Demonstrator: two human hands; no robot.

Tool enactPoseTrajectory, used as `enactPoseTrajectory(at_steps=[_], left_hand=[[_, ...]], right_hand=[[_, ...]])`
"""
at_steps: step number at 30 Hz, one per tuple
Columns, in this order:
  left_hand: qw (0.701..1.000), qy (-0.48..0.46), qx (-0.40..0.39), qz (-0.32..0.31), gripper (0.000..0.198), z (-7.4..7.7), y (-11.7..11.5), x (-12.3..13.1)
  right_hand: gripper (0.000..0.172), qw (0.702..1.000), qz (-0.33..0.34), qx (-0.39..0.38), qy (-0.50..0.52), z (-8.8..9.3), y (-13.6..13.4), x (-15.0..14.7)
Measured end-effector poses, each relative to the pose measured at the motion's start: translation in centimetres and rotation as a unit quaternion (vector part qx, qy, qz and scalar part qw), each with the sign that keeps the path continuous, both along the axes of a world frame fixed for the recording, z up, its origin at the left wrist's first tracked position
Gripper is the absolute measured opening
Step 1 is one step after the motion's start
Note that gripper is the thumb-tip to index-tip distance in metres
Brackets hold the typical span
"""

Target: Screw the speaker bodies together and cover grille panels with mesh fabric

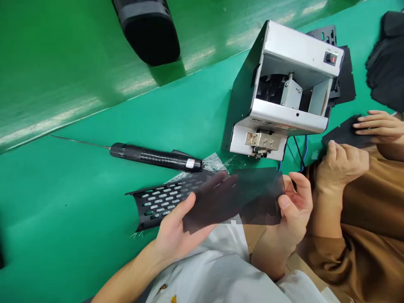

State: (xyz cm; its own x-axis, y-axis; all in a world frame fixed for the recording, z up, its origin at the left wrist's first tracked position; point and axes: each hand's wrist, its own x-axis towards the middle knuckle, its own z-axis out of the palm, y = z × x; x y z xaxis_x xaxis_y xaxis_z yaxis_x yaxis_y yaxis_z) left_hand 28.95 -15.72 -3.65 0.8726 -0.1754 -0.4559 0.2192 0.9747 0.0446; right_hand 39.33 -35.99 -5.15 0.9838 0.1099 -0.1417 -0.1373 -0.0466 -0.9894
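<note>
Stretched between my hands is a thin, dark, see-through mesh sheet (233, 198) with small notches along its edge. My left hand (179, 223) grips its left end, thumb on top and the fingers showing through from behind. At the other end, my right hand (295, 206) pinches the right edge. Under and left of the sheet lies a curved black slotted panel (160, 200), partly covered by it. Above the panel rests a black electric screwdriver (154, 156), its long bit pointing left. Some clear plastic wrap (214, 163) shows near its right end.
A silver and black screw feeder (284, 84) stands ahead to the right. Beside me, a co-worker's hands (344, 164) hold another black sheet (342, 132). Black sheets (386, 63) are stacked at the far right. A black rounded object (150, 31) sits beyond the green table's seam.
</note>
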Motion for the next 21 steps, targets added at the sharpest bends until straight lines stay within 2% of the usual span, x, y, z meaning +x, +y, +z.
enactPoseTrajectory(at_steps=[4,9,16,21], left_hand=[[1.0,0.015,0.026,0.005,0.056,0.4,0.7,-0.3],[0.999,0.018,0.046,0.002,0.06,0.7,1.3,-0.8],[0.996,0.023,0.083,-0.009,0.063,1.0,1.9,-1.4],[0.996,-0.006,0.084,-0.022,0.061,1.0,2.1,-1.7]], right_hand=[[0.032,0.999,-0.009,0.033,-0.043,0.6,1.6,0.4],[0.032,0.997,-0.006,0.055,-0.056,0.7,2.1,0.6],[0.033,0.997,-0.023,0.021,-0.073,0.9,2.3,-0.1],[0.031,0.997,-0.024,0.029,-0.068,1.3,2.8,-0.2]])
